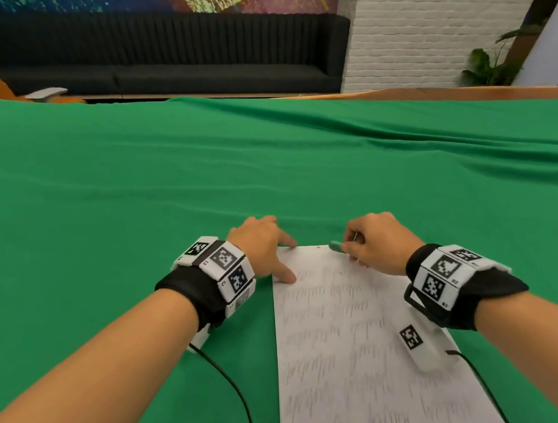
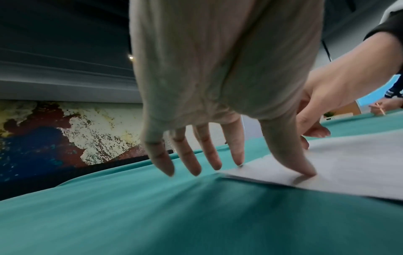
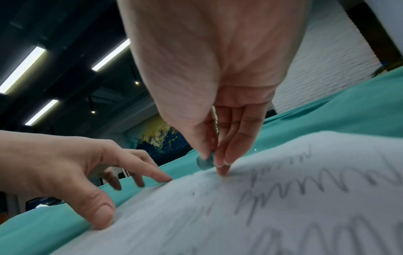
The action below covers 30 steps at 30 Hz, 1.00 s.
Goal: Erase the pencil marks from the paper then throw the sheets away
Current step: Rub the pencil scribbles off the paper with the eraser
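Paper [image 1: 346,342] is barely erased: my left hand [image 1: 263,247] pins its far-left corner with spread fingers, right hand [image 1: 379,242] pinches the eraser [image 1: 335,246]. Next, rub gently nearward.

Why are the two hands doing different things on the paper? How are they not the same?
The left hand holds nothing; the right hand pinches a small bluish eraser. The left hand's fingers are spread, thumb and forefinger pressing the paper at its far left corner; the right hand's fingers are bunched near the far edge. Both touch the same scribbled sheet and wear wrist cameras.
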Available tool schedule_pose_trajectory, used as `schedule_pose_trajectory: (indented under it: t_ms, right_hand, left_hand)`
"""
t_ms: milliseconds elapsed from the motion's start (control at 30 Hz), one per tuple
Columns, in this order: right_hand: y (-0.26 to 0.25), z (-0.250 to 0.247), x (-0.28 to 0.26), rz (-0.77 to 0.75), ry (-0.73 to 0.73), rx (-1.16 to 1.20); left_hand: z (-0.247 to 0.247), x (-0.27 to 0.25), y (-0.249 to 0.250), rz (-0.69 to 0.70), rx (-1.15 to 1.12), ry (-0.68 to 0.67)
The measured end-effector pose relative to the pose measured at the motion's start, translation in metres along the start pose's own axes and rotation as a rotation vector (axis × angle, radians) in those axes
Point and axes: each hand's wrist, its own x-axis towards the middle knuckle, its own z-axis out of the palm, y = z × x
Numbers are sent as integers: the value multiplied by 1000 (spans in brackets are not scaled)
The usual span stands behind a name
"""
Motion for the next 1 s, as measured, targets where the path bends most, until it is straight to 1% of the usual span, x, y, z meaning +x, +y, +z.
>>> schedule_pose_trajectory:
  t_ms: [100,233,300,367,467,567,667,733,867,1000]
  right_hand:
    - [6,8,4,20,-15,-38]
    - [5,4,7,-29,-114,-207]
    - [-2,0,8,-57,-131,-256]
    - [-15,-1,12,-105,-106,-242]
    - [-44,13,18,-171,-124,-223]
    - [-64,36,27,-122,-169,-174]
    - [-64,40,34,-47,-204,-134]
    - [-56,35,34,-15,-205,-114]
    - [-26,21,26,40,-140,-104]
    - [3,1,21,102,-129,-175]
  left_hand:
    - [3,-2,-2,-26,137,-96]
    - [2,0,-1,-69,148,-235]
    - [4,0,-3,-83,119,-262]
    - [7,0,-7,-95,76,-260]
    - [12,1,-8,-102,71,-241]
    - [15,1,-8,-117,95,-231]
    - [18,2,-10,-120,96,-249]
    - [18,1,-12,-118,89,-265]
    - [17,0,-12,-114,73,-280]
    - [16,-1,-11,-112,71,-300]
